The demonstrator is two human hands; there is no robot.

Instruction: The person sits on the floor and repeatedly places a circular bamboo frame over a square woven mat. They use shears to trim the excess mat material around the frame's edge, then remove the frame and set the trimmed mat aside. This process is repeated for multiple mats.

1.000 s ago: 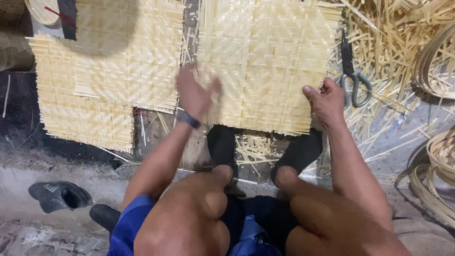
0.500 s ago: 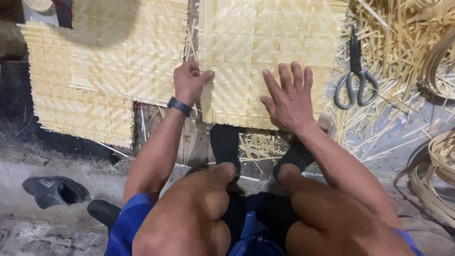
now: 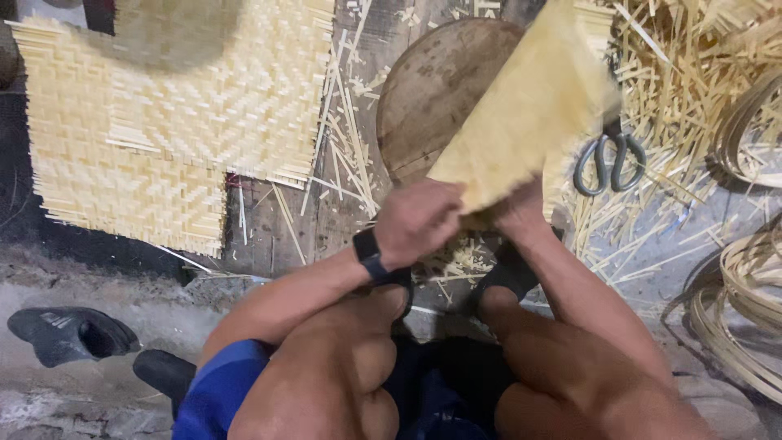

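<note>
The fingers of the left hand (image 3: 419,222) curl shut over the near corner of a pale yellow woven bamboo mat panel (image 3: 521,114), and the right hand (image 3: 517,213), just beside it and partly hidden behind the panel, grips the same lower edge, though how its fingers lie cannot be told. The panel stands tilted up off the ground, blurred, rising away from both hands toward the upper right, above a round dark wooden board (image 3: 432,98) lying on the floor. The step in hand looks like lifting or turning the panel; any further handling calls for a firm hold so the loose strip ends do not slip. A second flat woven bamboo mat (image 3: 163,122) lies to the left, grey metal scissors (image 3: 609,159) to the right among scattered bamboo strips (image 3: 700,73), with coiled bamboo hoops (image 3: 733,310) near the right knee.
</note>
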